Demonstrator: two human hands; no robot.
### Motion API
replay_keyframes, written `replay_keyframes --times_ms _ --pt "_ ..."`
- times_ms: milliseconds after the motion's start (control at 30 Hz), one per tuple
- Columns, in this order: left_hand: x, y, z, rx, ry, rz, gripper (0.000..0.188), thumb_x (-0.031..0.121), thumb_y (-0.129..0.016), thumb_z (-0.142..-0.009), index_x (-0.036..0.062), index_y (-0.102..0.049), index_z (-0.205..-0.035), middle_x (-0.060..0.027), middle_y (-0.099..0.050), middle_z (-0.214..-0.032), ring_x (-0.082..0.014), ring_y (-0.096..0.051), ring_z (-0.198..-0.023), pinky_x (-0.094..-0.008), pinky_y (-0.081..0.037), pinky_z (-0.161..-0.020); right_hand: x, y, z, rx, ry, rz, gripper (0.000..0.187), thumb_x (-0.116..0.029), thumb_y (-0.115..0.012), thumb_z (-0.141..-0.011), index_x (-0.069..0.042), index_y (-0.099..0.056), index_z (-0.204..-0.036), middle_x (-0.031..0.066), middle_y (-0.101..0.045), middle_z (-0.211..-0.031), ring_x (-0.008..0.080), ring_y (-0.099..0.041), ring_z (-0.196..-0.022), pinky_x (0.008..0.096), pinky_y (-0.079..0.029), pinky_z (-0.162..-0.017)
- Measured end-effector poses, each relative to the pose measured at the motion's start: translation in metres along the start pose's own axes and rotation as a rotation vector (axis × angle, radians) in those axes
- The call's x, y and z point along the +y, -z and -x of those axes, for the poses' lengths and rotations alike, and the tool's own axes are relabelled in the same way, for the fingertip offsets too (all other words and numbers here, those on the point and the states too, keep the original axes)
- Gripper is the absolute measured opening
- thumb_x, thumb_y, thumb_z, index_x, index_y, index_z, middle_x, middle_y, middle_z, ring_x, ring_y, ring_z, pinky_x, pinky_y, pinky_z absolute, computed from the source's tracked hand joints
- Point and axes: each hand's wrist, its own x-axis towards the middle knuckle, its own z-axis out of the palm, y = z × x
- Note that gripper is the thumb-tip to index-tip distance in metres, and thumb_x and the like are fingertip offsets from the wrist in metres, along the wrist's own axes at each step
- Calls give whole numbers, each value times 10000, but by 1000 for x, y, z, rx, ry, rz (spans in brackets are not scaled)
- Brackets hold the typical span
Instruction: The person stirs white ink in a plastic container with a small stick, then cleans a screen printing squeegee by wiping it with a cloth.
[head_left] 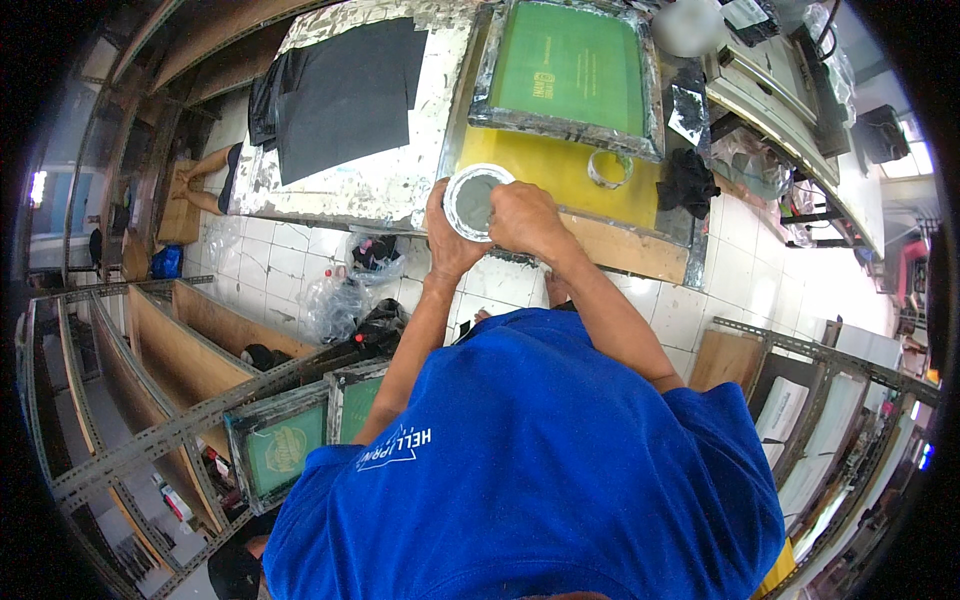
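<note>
My left hand (pixel 445 232) cups a small round tub of grey paste (pixel 472 200) from its left side. My right hand (pixel 525 218) is closed at the tub's right rim, fingers curled down into it; whether it holds a tool is hidden. Both hands hover over the near edge of a paint-spattered printing table (pixel 370 190). Just beyond them lies a yellow pad (pixel 545 165), and on it rests a green-meshed screen frame (pixel 568 68). A dark grey fabric piece (pixel 345 85) lies flat on the table to the left.
A roll of tape (pixel 609 169) and a black rag (pixel 688 182) sit on the yellow pad. Plastic bags (pixel 345 295) lie on the white tiled floor. Metal racks with more green screens (pixel 280 445) stand at lower left; shelving stands at right (pixel 830 400).
</note>
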Motion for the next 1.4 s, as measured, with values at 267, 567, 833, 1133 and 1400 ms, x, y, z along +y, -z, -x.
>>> replay_keyframes --times_ms 267,567,833,1133,1400 --pt "9 0 -5 74 -25 141 983 251 -955 -523 -23 -413 -1296 -166 -588 -1175 -295 -591 -1099 -405 -464 -968 4 -24 -1 217 -2 -115 205 -135 -696 -690 50 -709 -778 269 -675 -754 407 -700 -763 488 -560 -729" --pt "4 4 -5 -110 31 45 1230 306 -994 -503 17 -238 -1429 -180 -505 -1313 -307 -540 -1208 -417 -436 -1044 10 -19 -2 139 31 -122 195 -137 -695 -682 30 -713 -781 273 -685 -808 408 -698 -786 492 -555 -738" --pt "10 3 -4 -64 37 42 1243 322 -1003 -477 20 -260 -1426 -187 -493 -1317 -314 -517 -1228 -426 -425 -1051 9 -13 -2 77 6 -16 207 -150 -708 -672 29 -719 -775 261 -689 -796 402 -696 -776 485 -551 -756" --pt "12 -1 -2 102 -1 90 963 244 -956 -531 -26 -421 -1284 -173 -588 -1178 -291 -595 -1092 -408 -467 -967 -5 -2 -2 31 30 54 167 -125 -720 -655 6 -726 -759 239 -693 -776 384 -702 -757 442 -564 -713" --pt "27 3 -12 -134 172 92 1157 284 -984 -522 6 -280 -1398 -174 -510 -1293 -280 -536 -1199 -406 -425 -1040 13 2 -9 114 111 12 168 -137 -689 -672 17 -708 -737 248 -684 -761 409 -689 -720 479 -552 -678"
